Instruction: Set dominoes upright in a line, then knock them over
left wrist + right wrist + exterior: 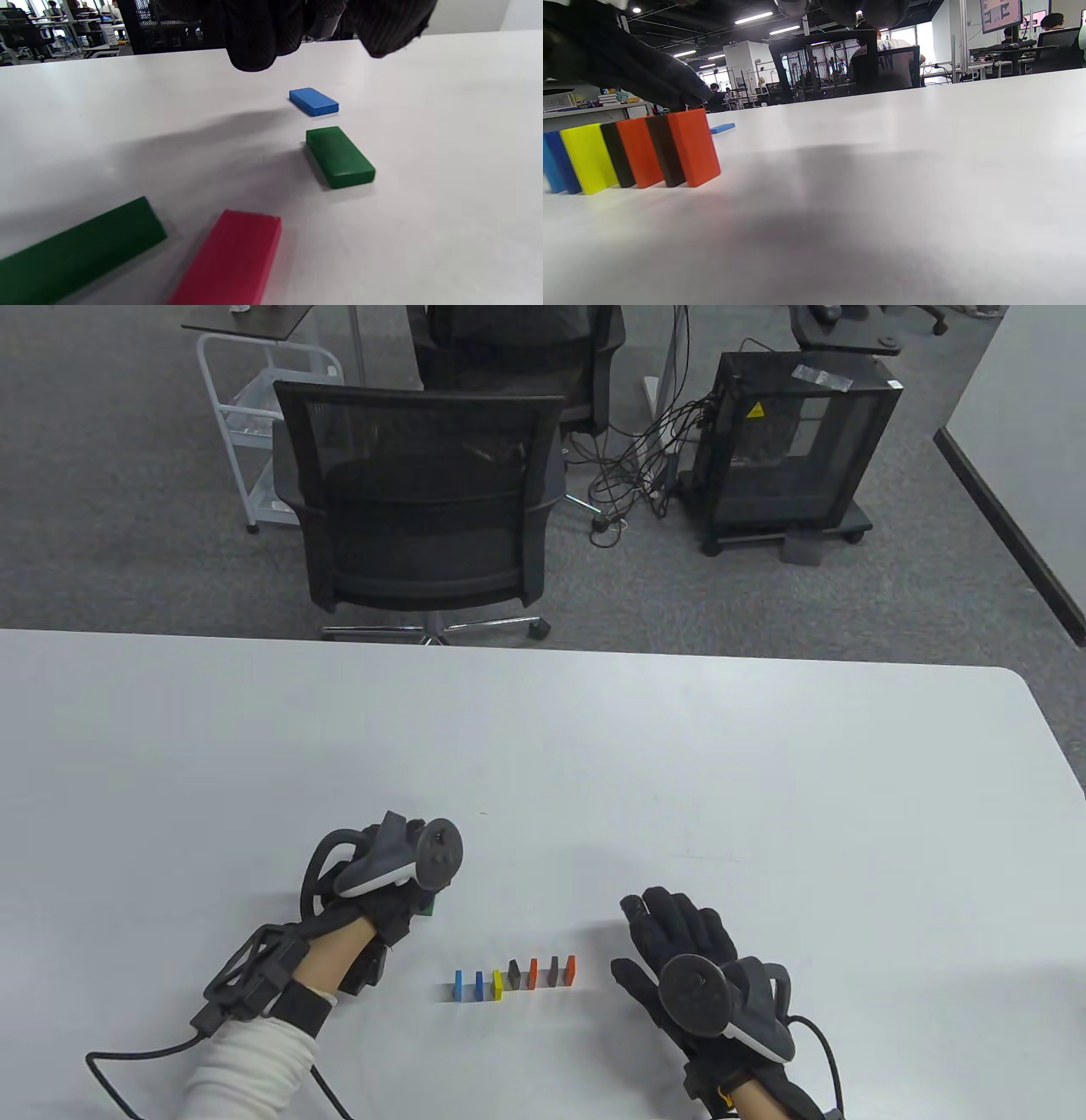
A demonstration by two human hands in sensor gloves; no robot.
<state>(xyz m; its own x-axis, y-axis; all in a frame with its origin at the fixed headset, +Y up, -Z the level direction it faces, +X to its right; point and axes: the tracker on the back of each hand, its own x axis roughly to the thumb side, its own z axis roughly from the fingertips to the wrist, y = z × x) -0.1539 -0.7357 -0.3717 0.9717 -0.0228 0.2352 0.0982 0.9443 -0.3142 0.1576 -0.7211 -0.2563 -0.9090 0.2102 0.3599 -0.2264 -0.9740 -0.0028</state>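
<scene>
Several dominoes (516, 977) stand upright in a short row near the table's front edge: two blue, a yellow, then dark and orange ones. The orange end domino (693, 146) is nearest my right hand (653, 937), which lies open just right of the row without touching it. Its thumb (628, 63) hovers over the row. My left hand (407, 903) hangs left of and beyond the row, its fingertips (254, 42) above loose flat dominoes and holding nothing. These are a blue one (314, 101), a green one (339, 156), a red one (231, 258) and another green one (80, 250).
The white table (764, 780) stretches wide behind and to the right of the row. A black mesh office chair (420, 492) stands beyond the far edge. Glove cables (136, 1056) trail off the front left.
</scene>
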